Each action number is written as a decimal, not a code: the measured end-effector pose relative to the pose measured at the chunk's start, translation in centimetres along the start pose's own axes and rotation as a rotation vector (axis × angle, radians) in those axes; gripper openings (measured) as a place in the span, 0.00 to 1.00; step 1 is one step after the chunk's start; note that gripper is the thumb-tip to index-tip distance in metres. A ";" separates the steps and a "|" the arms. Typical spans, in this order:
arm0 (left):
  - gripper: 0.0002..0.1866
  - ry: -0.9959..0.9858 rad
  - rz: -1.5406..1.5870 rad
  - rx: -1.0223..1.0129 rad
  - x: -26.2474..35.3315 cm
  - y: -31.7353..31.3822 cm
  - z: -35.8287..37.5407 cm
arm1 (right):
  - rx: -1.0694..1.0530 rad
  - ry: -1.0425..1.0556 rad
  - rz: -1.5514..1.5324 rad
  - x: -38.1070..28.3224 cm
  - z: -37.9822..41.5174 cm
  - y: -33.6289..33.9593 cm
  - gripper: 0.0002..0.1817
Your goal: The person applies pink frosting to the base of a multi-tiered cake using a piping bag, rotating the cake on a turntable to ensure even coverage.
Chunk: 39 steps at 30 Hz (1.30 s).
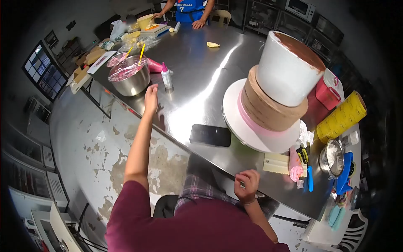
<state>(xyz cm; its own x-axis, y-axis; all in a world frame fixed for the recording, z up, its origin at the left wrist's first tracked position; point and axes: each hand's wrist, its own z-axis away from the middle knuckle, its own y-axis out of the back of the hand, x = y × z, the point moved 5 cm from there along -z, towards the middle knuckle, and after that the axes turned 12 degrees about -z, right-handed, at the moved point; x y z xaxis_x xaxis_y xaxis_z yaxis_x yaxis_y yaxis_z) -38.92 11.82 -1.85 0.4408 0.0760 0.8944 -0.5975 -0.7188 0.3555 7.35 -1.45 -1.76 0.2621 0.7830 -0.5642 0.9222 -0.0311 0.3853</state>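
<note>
My left hand (151, 99) reaches out at the table edge, beside the steel mixing bowl (133, 82) of pink cream under plastic wrap. Its fingers point toward the bowl, partly hidden, and nothing shows in them. A clear squeeze bottle (167, 79) with a pink tip stands just right of it. My right hand (247, 186) hovers near the front edge, fingers curled in, with nothing visible in it. Before me, a brown-frosted cake (266, 98) with a pink band sits on a white round board (235, 128). A white cylindrical tier (285, 69) with a brown top rests on it.
A black phone (210, 135) lies by the board. At right are a cream scraper (276, 163), a pink piping bag (295, 166), a small metal bowl (331, 157), a yellow roll (342, 117) and a red container (328, 90). A person in a blue apron (189, 11) stands across the table.
</note>
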 end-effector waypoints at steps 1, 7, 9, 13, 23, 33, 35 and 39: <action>0.14 0.056 0.020 -0.046 -1.2 -0.7 -3.2 | -0.036 0.018 0.022 0.0 -0.5 -0.7 0.08; 0.21 0.437 0.196 -0.264 -9.5 -6.3 -16.4 | -0.013 -0.047 0.152 0.7 -0.7 -1.9 0.09; 0.21 0.424 0.132 -0.357 -10.1 -7.3 -18.8 | -0.005 -0.051 0.189 0.7 -0.8 -2.1 0.09; 0.26 0.384 -0.057 -0.417 -13.5 -8.7 -23.8 | -0.030 -0.099 0.216 0.8 -1.2 -2.2 0.09; 0.08 -0.521 -1.329 -0.448 -5.4 -9.5 -22.3 | -0.093 -0.166 0.213 1.0 -1.4 -2.5 0.09; 0.04 -0.553 -0.956 -0.462 -0.4 -9.4 -23.9 | -0.076 -0.154 0.206 1.2 -1.2 -2.4 0.09; 0.04 -0.469 -0.883 -0.484 2.8 -8.9 -23.1 | -0.063 -0.153 0.201 1.1 -1.2 -2.4 0.09; 0.05 -0.612 -0.850 -0.495 8.3 -9.8 -21.5 | -0.047 -0.141 0.196 1.0 -1.4 -2.2 0.10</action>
<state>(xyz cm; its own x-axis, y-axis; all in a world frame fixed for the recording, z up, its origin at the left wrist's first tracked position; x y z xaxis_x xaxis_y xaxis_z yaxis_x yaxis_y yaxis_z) -43.76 34.36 7.92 0.9958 -0.0398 0.0825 -0.0896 -0.2367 0.9674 5.17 0.22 -2.16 0.4749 0.6703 -0.5702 0.8364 -0.1423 0.5294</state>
